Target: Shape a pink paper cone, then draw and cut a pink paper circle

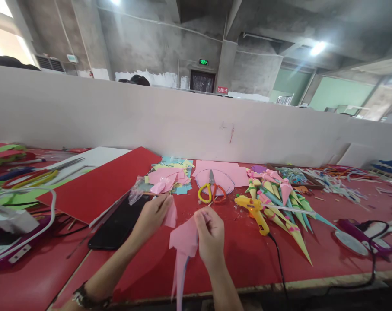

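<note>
My right hand [210, 235] is closed on the top of a pink paper piece [184, 239], whose long narrow strips hang down toward the table's front edge. To its left, my left hand [155, 216] pinches a smaller pink paper piece [171, 214]. The two hands are apart. Just beyond them lie scissors [211, 190] with one yellow and one red handle, on a pink sheet. Behind my left hand is a pile of pink, yellow and blue paper pieces [170, 177]. A black phone [119, 224] lies beneath my left forearm.
A yellow glue gun [253, 211] with a black cord lies right of my hands, against a heap of coloured paper cones [293, 203]. A red board [108, 181] lies at the left, near a purple power strip [23, 242]. A white partition [170, 125] stands behind.
</note>
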A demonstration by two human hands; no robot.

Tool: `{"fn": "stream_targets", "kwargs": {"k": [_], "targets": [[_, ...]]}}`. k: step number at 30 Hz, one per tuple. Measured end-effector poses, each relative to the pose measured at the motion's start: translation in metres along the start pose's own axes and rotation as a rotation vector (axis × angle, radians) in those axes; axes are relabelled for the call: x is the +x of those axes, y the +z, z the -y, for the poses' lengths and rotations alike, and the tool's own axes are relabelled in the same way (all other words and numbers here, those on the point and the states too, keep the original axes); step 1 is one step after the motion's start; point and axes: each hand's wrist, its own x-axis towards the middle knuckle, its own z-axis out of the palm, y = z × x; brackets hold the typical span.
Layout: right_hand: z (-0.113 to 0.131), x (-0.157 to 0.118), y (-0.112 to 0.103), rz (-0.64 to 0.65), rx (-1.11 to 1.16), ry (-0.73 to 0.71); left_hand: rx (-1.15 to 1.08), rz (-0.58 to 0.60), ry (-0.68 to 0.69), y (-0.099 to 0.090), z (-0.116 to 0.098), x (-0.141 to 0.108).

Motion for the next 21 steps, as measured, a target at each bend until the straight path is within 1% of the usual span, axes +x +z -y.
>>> {"fn": "stream_targets", "kwargs": {"k": [2, 3, 4, 7, 9, 11, 13, 15, 16, 17, 18, 20, 21], "targets": [[-0.008, 0.004, 0.003, -0.036, -0.136, -0.026, -0.087, 0.065, 0.029, 0.011, -0.004, -0.007], [-0.013, 0.005, 0.004, -0.058, -0.215, -0.04, -0.15, 0.128, 0.045, 0.017, -0.007, -0.011], [-0.016, 0.006, 0.005, -0.084, -0.296, -0.053, -0.207, 0.163, 0.052, 0.022, -0.009, -0.015], [-0.024, 0.007, 0.004, -0.147, -0.527, -0.072, -0.286, 0.197, 0.006, 0.031, -0.014, -0.022], [-0.027, 0.008, 0.002, -0.157, -0.646, -0.076, -0.264, 0.24, -0.017, 0.031, -0.017, -0.024], [-0.029, 0.008, 0.002, -0.149, -0.723, -0.069, -0.187, 0.303, -0.021, 0.027, -0.018, -0.025], [-0.028, 0.01, 0.001, -0.123, -0.738, -0.046, -0.117, 0.348, -0.017, 0.022, -0.016, -0.024], [-0.026, 0.011, 0.001, -0.06, -0.675, -0.013, -0.125, 0.357, -0.036, 0.015, -0.011, -0.02], [-0.025, 0.011, 0.0, -0.022, -0.637, 0.007, -0.161, 0.352, -0.058, 0.01, -0.006, -0.015], [-0.024, 0.011, -0.001, 0.017, -0.611, 0.029, -0.211, 0.327, -0.108, 0.005, -0.002, -0.009], [-0.023, 0.011, -0.002, 0.055, -0.607, 0.053, -0.235, 0.294, -0.126, -0.002, 0.004, -0.001], [-0.023, 0.01, -0.005, 0.116, -0.664, 0.102, -0.295, 0.123, -0.189, -0.016, 0.015, 0.02], [-0.023, 0.009, -0.006, 0.146, -0.707, 0.12, -0.319, 0.057, -0.219, -0.023, 0.021, 0.032]]}}
